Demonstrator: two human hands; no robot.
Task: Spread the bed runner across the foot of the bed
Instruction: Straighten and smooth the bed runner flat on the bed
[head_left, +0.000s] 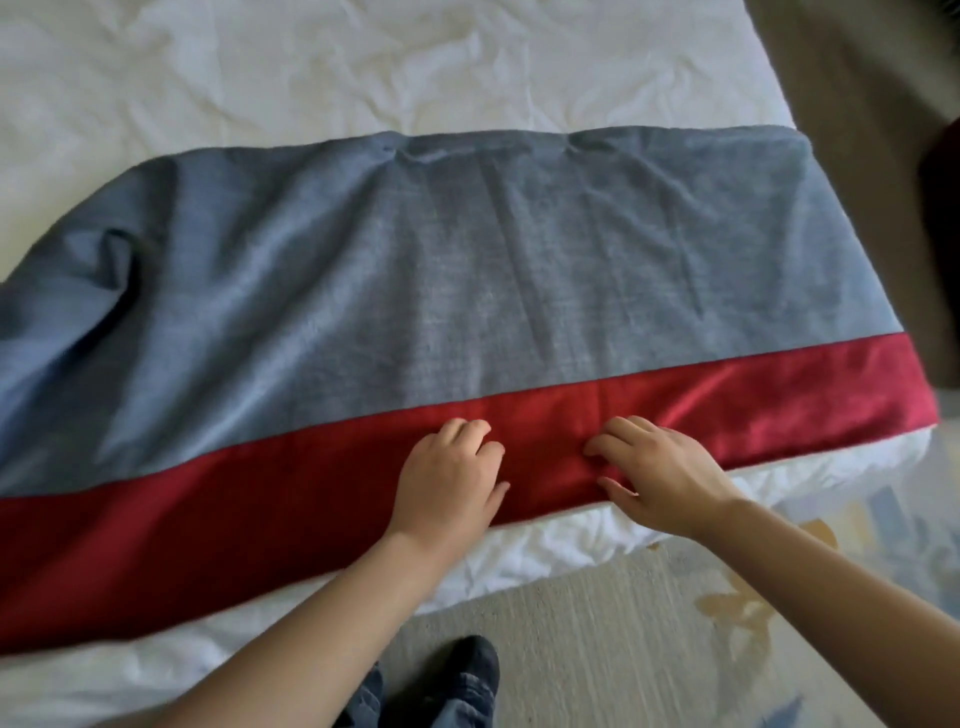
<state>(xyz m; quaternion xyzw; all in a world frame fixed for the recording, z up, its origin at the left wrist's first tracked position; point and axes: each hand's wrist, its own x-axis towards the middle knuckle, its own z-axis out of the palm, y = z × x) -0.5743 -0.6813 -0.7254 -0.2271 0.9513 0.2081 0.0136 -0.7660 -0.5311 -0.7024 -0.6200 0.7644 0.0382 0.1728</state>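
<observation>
Carpet (597, 623), shoe (470, 662); L hand (447, 483), R hand (660, 478) on runner (467, 270).

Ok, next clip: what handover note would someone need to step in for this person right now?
Left hand: rests on the red band of the bed runner, fingers curled; whether they pinch the cloth is unclear.
Right hand: the same, just beside it.
Done: the runner lies across the bed by its near edge, and its right end is flat and reaches the bed's side.
Left to do: the left stretch is rumpled, with a deep fold; pull it straight and smooth it.
</observation>
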